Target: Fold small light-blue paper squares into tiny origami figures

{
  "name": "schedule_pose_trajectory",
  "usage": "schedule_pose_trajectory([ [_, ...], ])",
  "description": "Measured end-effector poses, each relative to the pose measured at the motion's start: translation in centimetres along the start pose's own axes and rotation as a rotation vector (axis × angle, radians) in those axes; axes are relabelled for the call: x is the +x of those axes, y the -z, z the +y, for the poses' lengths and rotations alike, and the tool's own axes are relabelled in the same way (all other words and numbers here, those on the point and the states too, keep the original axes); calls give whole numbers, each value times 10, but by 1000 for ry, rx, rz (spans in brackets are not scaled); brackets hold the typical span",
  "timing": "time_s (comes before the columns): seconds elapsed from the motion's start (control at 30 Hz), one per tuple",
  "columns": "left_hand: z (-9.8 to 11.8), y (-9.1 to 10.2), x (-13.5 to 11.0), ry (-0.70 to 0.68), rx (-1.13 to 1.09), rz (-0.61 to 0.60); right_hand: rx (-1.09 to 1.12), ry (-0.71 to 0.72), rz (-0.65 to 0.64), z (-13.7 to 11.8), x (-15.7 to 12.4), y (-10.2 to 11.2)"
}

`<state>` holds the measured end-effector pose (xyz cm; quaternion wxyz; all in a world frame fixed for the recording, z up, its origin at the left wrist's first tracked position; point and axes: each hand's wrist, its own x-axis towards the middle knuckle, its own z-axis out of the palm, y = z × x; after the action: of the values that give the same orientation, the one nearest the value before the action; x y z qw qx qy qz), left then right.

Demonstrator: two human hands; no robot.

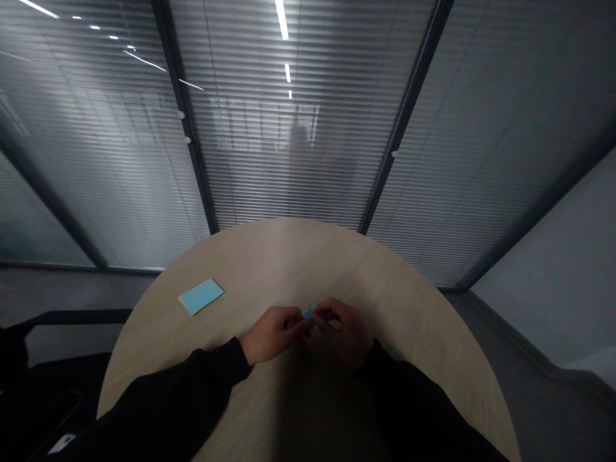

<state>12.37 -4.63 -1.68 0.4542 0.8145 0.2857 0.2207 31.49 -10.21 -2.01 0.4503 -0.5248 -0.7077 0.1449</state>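
Note:
Between my two hands is a small piece of blue paper (308,312), perhaps folded; most of it is covered by fingers. My left hand (273,335) pinches its left side with thumb and fingers closed. From the other side, my right hand (347,330) pinches the right end between thumb and forefinger. Both hands are just above or resting on the wooden table (298,256). Off to the left lies a flat rectangular pad of light blue paper (201,296), apart from both hands.
The round table edge curves around in front of me. Beyond it stand glass panels with closed blinds (289,186) and dark frames. A black chair (72,366) is at the left of the table. A pale wall (553,276) rises at the right.

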Motion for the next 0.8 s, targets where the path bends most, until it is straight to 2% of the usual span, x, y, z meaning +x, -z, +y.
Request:
schedule_pose_trajectory([
  [0.27, 5, 1, -1, -4, 3, -4, 29, -41, 10, 0, 0, -2],
  [0.63, 1, -1, 0, 21, 7, 9, 32, -38, 20, -4, 0, -1],
  [0.8, 2, -1, 0, 10, 14, 22, 149, -132, 15, -1, 0, -4],
])
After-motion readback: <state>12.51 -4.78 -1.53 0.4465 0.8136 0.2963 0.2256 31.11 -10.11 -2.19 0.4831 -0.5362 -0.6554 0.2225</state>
